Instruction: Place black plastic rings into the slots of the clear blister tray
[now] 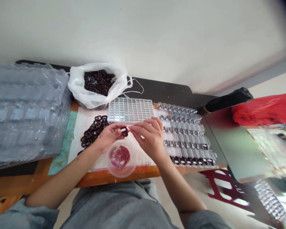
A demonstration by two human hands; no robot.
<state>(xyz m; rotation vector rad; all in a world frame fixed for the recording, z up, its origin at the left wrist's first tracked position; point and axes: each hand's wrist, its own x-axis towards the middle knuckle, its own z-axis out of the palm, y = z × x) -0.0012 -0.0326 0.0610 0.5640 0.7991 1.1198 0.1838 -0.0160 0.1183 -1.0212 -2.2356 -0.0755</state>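
My left hand [108, 136] grips a small dark brown frame-shaped piece [124, 134], buckle-like, with a pale patch on it. Close to its right side are the pinched fingertips of my right hand [150, 136]; whatever they hold is too small to make out. Below both hands stands a round clear tub [109, 168] with thin dark-red strips [121, 156] inside. Left of my left hand lies a heap of similar brown pieces [92, 132]. Behind my hands is a clear case [133, 109] with rows of small pale rectangles.
A white plastic bag [76, 82] of brown pieces stands at the back. Stacked clear trays [26, 108] fill the left. On the right, a ridged clear tray [187, 138] has dark pieces in its front row. A red bag [264, 108] lies farther right.
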